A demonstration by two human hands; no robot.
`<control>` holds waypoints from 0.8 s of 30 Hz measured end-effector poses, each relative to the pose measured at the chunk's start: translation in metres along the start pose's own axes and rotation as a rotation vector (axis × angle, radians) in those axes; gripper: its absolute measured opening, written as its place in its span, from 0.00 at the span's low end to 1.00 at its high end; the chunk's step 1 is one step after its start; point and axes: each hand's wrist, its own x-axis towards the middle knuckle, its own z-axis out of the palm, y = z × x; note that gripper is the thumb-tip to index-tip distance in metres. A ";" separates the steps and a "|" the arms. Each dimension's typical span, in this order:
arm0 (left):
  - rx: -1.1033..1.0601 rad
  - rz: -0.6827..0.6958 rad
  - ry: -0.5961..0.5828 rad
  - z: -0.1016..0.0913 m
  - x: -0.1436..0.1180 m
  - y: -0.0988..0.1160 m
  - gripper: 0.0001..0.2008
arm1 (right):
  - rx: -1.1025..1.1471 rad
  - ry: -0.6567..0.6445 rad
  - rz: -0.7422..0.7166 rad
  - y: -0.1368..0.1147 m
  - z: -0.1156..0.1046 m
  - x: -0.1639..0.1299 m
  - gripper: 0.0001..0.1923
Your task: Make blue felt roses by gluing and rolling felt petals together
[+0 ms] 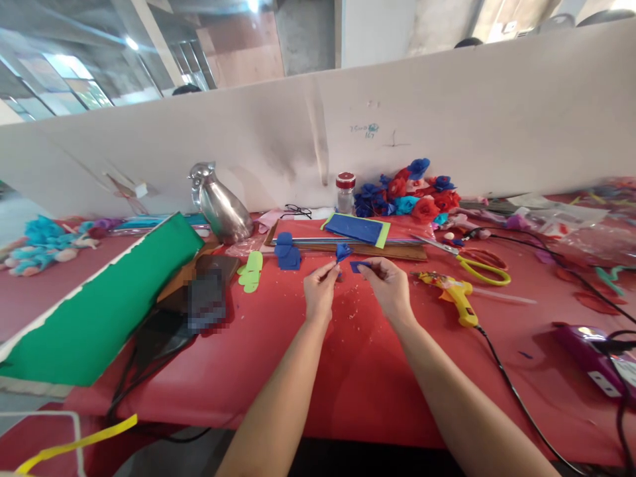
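Note:
Between the fingertips of my left hand (320, 286) is a small blue paper flower (342, 252), its petals pointing up. My right hand (389, 285) pinches a blue paper petal (356, 266) just to the right of the flower, and the two pieces are apart. Several blue cut petals (287, 253) lie in a pile to the left of my hands, with light green cut pieces (251, 271) beside them. A yellow hot glue gun (457, 298) and scissors with yellow and red handles (481, 266) rest to the right of my right hand.
Behind my hands lies a paper stack topped by a blue sheet (354, 227). Finished paper flowers (417, 192), a red-lidded jar (346, 192) and a metal jug (223, 209) stand along the partition. A green board (114, 305) is at left; a purple device (591, 358) and cables are at right.

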 end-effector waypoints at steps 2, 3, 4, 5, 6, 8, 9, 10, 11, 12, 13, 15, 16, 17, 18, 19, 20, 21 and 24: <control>0.013 0.008 -0.022 0.001 -0.001 -0.001 0.13 | -0.081 -0.010 -0.077 -0.003 -0.001 -0.002 0.09; 0.019 0.016 -0.037 0.001 -0.002 -0.002 0.13 | -0.129 -0.017 -0.122 -0.004 -0.002 -0.002 0.08; 0.027 0.030 -0.049 0.002 -0.003 -0.002 0.12 | -0.182 -0.024 -0.167 -0.006 -0.003 -0.003 0.08; 0.036 0.046 -0.060 0.002 -0.003 -0.003 0.11 | -0.237 -0.030 -0.212 -0.007 -0.004 -0.003 0.08; 0.050 0.064 -0.069 0.002 -0.004 -0.003 0.11 | -0.290 -0.035 -0.256 -0.007 -0.005 -0.004 0.08; 0.088 0.099 -0.086 0.002 -0.005 -0.004 0.10 | -0.375 -0.042 -0.333 -0.009 -0.006 -0.004 0.09; 0.115 0.116 -0.096 0.002 -0.005 -0.005 0.10 | -0.410 -0.041 -0.365 -0.009 -0.007 -0.003 0.09; 0.144 0.137 -0.103 0.002 -0.006 -0.004 0.09 | -0.444 -0.039 -0.392 -0.009 -0.007 -0.003 0.09; 0.175 0.163 -0.110 0.002 -0.007 -0.004 0.08 | -0.482 -0.034 -0.417 -0.009 -0.008 -0.003 0.10; 0.205 0.191 -0.114 0.002 -0.007 -0.003 0.08 | -0.528 -0.026 -0.440 -0.009 -0.008 -0.002 0.10; 0.232 0.220 -0.117 0.002 -0.008 -0.002 0.07 | -0.577 -0.012 -0.464 -0.009 -0.008 -0.002 0.10; 0.270 0.270 -0.123 0.003 -0.010 0.000 0.08 | -0.675 0.022 -0.511 -0.008 -0.009 -0.002 0.11; 0.283 0.287 -0.126 0.003 -0.012 0.001 0.08 | -0.716 0.037 -0.531 -0.007 -0.009 -0.002 0.11; 0.292 0.299 -0.130 0.003 -0.013 0.002 0.08 | -0.750 0.050 -0.546 -0.006 -0.010 -0.002 0.11; 0.297 0.307 -0.133 0.004 -0.014 0.003 0.08 | -0.777 0.059 -0.553 -0.006 -0.010 -0.002 0.11; 0.297 0.312 -0.136 0.004 -0.014 0.003 0.08 | -0.799 0.068 -0.556 -0.005 -0.010 -0.002 0.11; 0.293 0.315 -0.138 0.004 -0.015 0.003 0.08 | -0.818 0.075 -0.555 -0.005 -0.010 -0.002 0.11; 0.286 0.318 -0.140 0.004 -0.016 0.003 0.07 | -0.832 0.080 -0.553 -0.006 -0.010 -0.002 0.10; 0.276 0.325 -0.134 0.004 -0.016 0.003 0.08 | -0.854 0.094 -0.551 -0.007 -0.010 -0.004 0.09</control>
